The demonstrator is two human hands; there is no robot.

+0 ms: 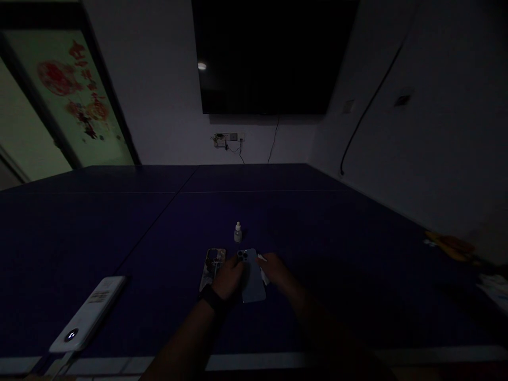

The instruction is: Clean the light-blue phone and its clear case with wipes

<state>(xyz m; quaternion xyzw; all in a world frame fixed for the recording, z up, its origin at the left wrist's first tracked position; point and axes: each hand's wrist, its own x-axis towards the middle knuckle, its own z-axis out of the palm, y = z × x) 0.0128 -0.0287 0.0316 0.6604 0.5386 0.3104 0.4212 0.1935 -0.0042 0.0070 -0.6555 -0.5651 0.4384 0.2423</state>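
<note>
In the dim head view a light blue smartphone (251,283) lies back side up, its camera lenses at the upper left corner. My left hand (228,279), with a dark band on the wrist, grips the phone's left edge, thumb over its back. Closed around a small white wipe or cloth (264,276) is my right hand (274,268), at the phone's right edge. A patterned phone case (209,269) rests left of the phone, partly covered by my left hand. Beyond the phone stands a small dropper bottle (237,233) with a white cap.
The things lie on a dark blue table (159,296). A white power bank (93,312) with a cable is at the left front. Yellow and white items (450,246) sit at the right edge. A large screen (273,58) hangs on the wall above sockets (233,137).
</note>
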